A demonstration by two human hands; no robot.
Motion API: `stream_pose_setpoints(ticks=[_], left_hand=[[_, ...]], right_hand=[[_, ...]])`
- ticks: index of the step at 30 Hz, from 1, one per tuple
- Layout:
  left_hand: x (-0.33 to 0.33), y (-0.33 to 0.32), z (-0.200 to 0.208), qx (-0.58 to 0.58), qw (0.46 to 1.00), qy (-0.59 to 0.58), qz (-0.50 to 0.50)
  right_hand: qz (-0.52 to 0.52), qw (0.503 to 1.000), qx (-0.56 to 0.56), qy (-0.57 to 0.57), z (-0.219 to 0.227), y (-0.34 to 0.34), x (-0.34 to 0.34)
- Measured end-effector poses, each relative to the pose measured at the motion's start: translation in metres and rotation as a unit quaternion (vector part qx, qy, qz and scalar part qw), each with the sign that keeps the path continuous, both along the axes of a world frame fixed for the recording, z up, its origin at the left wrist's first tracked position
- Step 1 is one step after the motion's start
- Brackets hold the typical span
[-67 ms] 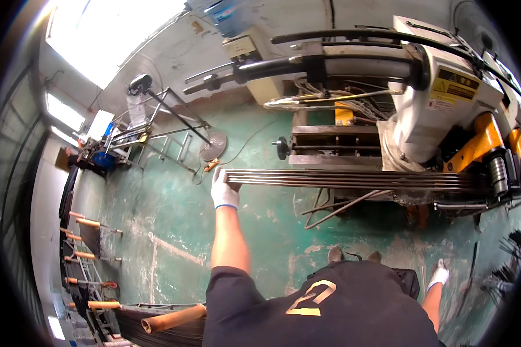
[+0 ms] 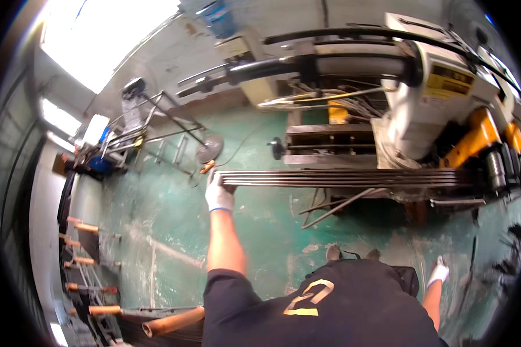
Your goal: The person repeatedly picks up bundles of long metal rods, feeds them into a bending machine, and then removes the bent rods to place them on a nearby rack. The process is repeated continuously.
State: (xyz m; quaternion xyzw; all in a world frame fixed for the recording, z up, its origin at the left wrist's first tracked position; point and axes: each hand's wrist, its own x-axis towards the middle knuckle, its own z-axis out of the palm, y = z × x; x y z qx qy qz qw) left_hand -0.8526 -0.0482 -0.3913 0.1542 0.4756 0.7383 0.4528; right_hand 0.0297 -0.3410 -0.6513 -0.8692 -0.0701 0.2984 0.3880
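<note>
My left hand (image 2: 220, 194), in a white glove with a blue cuff, is closed around the near ends of several long, thin, dark metal rods (image 2: 330, 178). Held side by side, they run level to the right, in front of a white and orange machine (image 2: 414, 104). Their far ends come beside an orange bracket (image 2: 474, 139) and a metal cylinder (image 2: 495, 169); whether they touch these I cannot tell. My right hand (image 2: 439, 272), gloved too, hangs low at my right side with loosely parted fingers and nothing visible in it. It is somewhat blurred.
A bent metal bar (image 2: 341, 208) juts out under the rods. Back left, a round-based stand (image 2: 209, 149) rises by a metal frame. Racks with wooden rollers (image 2: 176, 321) line the left and lower left. Dark rods (image 2: 506, 260) bunch at the far right on the green floor (image 2: 266, 231).
The whole view has shifted slightly to the left. My left hand still grips the rods and sits a touch lower; my right hand hangs as before.
</note>
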Motion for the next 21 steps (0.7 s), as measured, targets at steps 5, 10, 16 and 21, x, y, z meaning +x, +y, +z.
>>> stream_pose_setpoints(ticks=[5,10,16,21], left_hand=[[0.013,-0.029,0.021,-0.041,0.993,-0.04,-0.101],[-0.003,-0.033,0.01,-0.073,0.991,-0.01,-0.114],[-0.059,-0.034,-0.023,-0.049,0.992,-0.092,-0.077],[0.083,-0.044,-0.051,-0.116,0.983,-0.124,0.075]], right_hand=[[-0.014,0.996,-0.021,-0.09,0.046,-0.026,-0.019],[0.025,0.985,-0.065,-0.16,0.016,-0.019,0.001],[0.062,0.997,-0.013,-0.049,-0.008,0.036,0.028],[0.196,0.972,-0.113,-0.071,0.015,0.079,0.06]])
